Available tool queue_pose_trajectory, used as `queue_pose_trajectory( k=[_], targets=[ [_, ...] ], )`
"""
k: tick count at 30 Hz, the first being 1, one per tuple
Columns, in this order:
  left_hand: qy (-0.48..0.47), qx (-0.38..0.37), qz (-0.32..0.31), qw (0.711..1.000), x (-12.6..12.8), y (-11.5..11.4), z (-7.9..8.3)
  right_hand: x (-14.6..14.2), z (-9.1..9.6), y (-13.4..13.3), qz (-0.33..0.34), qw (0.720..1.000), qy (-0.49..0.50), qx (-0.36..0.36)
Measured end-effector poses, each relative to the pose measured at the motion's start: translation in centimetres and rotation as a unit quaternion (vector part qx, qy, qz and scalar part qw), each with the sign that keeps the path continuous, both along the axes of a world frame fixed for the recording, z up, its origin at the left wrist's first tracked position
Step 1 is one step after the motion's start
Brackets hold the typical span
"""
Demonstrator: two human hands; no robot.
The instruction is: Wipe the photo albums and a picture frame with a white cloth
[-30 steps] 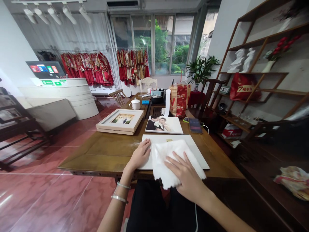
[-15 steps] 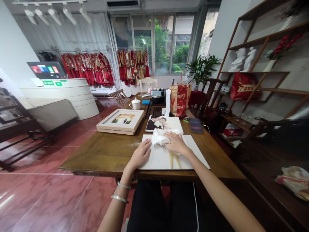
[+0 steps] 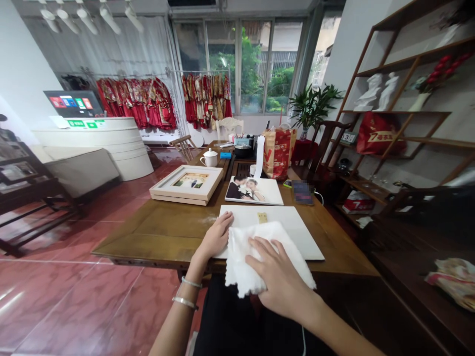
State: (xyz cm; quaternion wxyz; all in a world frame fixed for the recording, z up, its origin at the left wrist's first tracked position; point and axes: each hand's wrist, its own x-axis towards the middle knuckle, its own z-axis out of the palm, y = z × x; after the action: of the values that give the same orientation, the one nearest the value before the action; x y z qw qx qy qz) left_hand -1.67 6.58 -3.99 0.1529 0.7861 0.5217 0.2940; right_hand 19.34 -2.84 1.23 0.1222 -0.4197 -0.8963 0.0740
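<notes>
A white flat box (image 3: 297, 230) with a small gold clasp lies on the wooden table (image 3: 166, 232) in front of me. My right hand (image 3: 276, 274) presses flat on a white cloth (image 3: 245, 257) spread over the box's near edge, fingers stretched out. At the box's left edge rests my left hand (image 3: 217, 238), fingers extended, steadying it. Behind the box lie a photo album (image 3: 254, 190) with a couple on its cover and a framed photo (image 3: 187, 184).
A phone (image 3: 302, 192) on a cable lies right of the album. Further back stand a red-and-tan bag (image 3: 276, 153), a white teapot (image 3: 210, 158) and a tea tray. Wooden shelves fill the right side. A white counter and racks of red garments stand at the back.
My right hand with the cloth went to the box's far edge, bunching the cloth, and has now slid back to the near edge with the cloth spread. The left hand stayed put.
</notes>
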Motion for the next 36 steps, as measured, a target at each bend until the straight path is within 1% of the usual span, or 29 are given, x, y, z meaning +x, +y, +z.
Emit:
queue_pose_trajectory(
  k=[1, 3, 6, 9, 11, 14, 15, 17, 20, 22, 23, 25, 28, 30, 31, 33, 36],
  targets=[
    [0.001, -0.002, 0.0, 1.0, 0.0, 0.0, 0.0, 0.3, 0.1, 0.1, 0.008, 1.0, 0.01, -0.013],
    [0.003, -0.006, 0.002, 1.0, 0.0, 0.0, 0.0, 0.8, 0.4, 1.3, 0.007, 0.999, 0.027, -0.04],
    [0.002, -0.008, 0.005, 1.0, 0.2, 0.0, 0.0, 0.7, 0.7, 4.0, -0.028, 0.998, 0.025, -0.06],
    [-0.019, -0.008, 0.0, 1.0, 0.2, 0.1, 0.0, -0.7, 0.7, 6.2, -0.09, 0.995, 0.008, -0.032],
    [-0.044, -0.007, -0.005, 0.999, 0.2, 0.3, 0.0, -2.2, 0.7, 6.7, -0.129, 0.992, -0.002, -0.001],
    [-0.096, -0.002, -0.015, 0.995, 0.0, 0.4, 0.0, -4.2, 0.4, 6.0, -0.158, 0.987, -0.014, 0.024],
    [-0.114, 0.0, -0.016, 0.993, 0.0, 0.4, 0.0, -4.6, 0.3, 5.4, -0.154, 0.988, -0.014, 0.024],
    [-0.14, 0.003, -0.009, 0.99, 0.0, 0.3, 0.1, -4.9, 0.3, 3.9, -0.117, 0.993, -0.006, 0.012],
    [-0.15, 0.009, 0.012, 0.989, 0.2, 0.0, 0.4, -3.9, 0.5, 1.5, -0.035, 0.999, 0.02, -0.026],
    [-0.139, 0.021, 0.018, 0.99, 0.4, -0.3, 0.8, -2.7, 0.8, 0.3, 0.001, 0.998, 0.033, -0.05],
    [-0.13, 0.029, 0.017, 0.991, 0.5, -0.5, 0.9, -2.0, 1.0, 0.0, 0.006, 0.997, 0.039, -0.06],
    [-0.11, 0.042, 0.013, 0.993, 0.7, -0.6, 1.1, -0.8, 1.4, 0.1, -0.011, 0.997, 0.044, -0.069],
    [-0.084, 0.043, 0.003, 0.996, 0.7, -0.6, 1.1, 0.5, 1.7, 1.9, -0.093, 0.993, 0.032, -0.06],
    [-0.072, 0.034, -0.007, 0.997, 0.6, -0.5, 1.0, 0.8, 1.9, 3.8, -0.146, 0.988, 0.02, -0.052],
    [-0.07, 0.029, -0.012, 0.997, 0.5, -0.5, 1.0, 0.8, 1.9, 4.9, -0.161, 0.985, 0.019, -0.051],
    [-0.071, 0.021, -0.017, 0.997, 0.5, -0.5, 0.8, 0.6, 2.1, 7.0, -0.169, 0.984, 0.024, -0.053],
    [-0.075, 0.014, -0.018, 0.997, 0.5, -0.4, 0.7, -0.3, 2.5, 9.9, -0.157, 0.985, 0.034, -0.064]
  ],
)
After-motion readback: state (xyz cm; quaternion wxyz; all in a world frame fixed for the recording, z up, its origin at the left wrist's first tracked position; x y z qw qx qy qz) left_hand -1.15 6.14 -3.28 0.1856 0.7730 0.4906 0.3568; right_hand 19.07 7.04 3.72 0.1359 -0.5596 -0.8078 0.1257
